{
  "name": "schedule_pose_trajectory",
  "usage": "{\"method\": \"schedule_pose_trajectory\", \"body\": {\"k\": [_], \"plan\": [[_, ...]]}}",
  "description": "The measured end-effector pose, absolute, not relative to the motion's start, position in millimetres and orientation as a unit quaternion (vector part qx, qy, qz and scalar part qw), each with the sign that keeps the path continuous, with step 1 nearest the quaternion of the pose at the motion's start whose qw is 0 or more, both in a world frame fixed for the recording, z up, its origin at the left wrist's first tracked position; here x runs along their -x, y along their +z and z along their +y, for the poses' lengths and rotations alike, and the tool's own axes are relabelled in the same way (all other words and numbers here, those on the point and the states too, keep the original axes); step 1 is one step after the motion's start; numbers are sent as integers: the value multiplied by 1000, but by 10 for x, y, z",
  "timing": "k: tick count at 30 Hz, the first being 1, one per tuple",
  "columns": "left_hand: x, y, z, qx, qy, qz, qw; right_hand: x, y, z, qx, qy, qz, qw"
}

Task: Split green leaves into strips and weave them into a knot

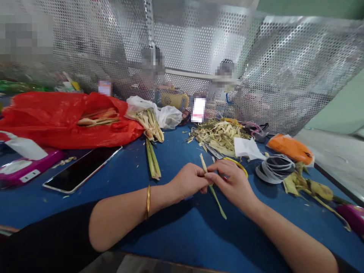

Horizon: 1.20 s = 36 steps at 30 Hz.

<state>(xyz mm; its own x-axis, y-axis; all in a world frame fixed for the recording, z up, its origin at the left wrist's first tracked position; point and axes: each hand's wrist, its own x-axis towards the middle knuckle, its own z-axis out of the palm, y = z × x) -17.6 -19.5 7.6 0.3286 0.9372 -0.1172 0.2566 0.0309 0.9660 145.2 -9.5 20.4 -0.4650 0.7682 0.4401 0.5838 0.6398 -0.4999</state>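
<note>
My left hand [191,178] and my right hand [233,182] meet over the blue table. Between them is a thin plant stalk [216,203], pale at its upper tip and green at its lower end. The fingers of both hands are pinched on its middle. Just behind my right hand lie scissors with a yellow handle [243,169], partly hidden by that hand. Beyond the hands is a heap of pale and green plant peelings [222,134]. To the left of my left hand lies a short bundle of green stalks [152,161].
A red plastic bag [51,121] with stalks inside and a dark-screened phone [85,167] lie to the left. At right are a spool of white cord [274,168] and an orange packet [291,148]. A perforated metal screen [196,38] stands across the back, with people behind it.
</note>
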Motion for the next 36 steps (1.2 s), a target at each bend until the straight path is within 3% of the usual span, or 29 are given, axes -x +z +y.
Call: {"method": "schedule_pose_trajectory", "body": {"k": [6,16,26,31,36], "plan": [[163,-22,-212,-683,271,462,496,-1426,156,-121,391,174,-830,357],[190,125,-276,-719,279,427,473,-1415,148,-156,403,115,-819,391],[177,112,-154,-458,364,420,693,-1580,246,32,494,160,-722,458],[189,112,-123,-416,378,429,707,-1586,210,81,518,262,-733,354],[184,54,-109,-451,412,460,644,-1538,199,34,472,308,-791,236]]}}
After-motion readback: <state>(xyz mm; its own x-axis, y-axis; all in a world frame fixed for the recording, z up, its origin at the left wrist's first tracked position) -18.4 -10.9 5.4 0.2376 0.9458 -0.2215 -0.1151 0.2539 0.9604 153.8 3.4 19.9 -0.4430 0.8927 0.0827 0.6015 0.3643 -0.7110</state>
